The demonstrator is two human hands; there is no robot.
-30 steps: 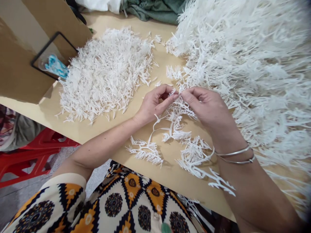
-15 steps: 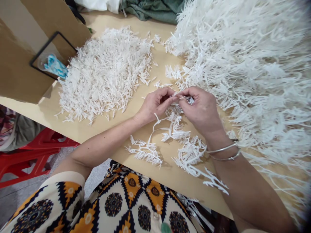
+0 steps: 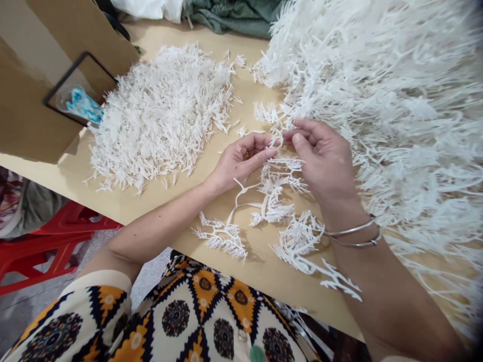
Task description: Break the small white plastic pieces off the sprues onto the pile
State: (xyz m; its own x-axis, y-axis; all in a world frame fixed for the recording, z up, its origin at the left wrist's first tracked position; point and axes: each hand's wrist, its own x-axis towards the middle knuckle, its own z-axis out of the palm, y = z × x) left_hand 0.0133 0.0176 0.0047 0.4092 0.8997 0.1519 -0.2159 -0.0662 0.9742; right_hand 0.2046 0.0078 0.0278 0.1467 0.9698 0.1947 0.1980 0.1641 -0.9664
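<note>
Thumb and fingers of my left hand [image 3: 243,158] pinch a white branched plastic strand [image 3: 277,193], which trails down toward the table's front edge. My right hand [image 3: 326,161] is just right of it, its thumb apart from its fingers, the fingertips near the strand's upper end; nothing shows between thumb and fingers. Another white branched piece [image 3: 302,236] lies below my right hand, by the bracelets. To the left is a heap of short white sprigs [image 3: 166,110]. A larger pile of long white strands [image 3: 396,115] spreads on the right.
A cardboard box [image 3: 33,115] stands at the left, with a black wire frame and a clear cup holding something blue and white [image 3: 85,104]. Green cloth [image 3: 232,15] and white cloth lie at the back. Red stools [image 3: 64,241] stand below the table's left edge.
My right hand has moved right and slightly up, away from my left hand, and its thumb has parted from its fingers. My left hand stays nearly in place.
</note>
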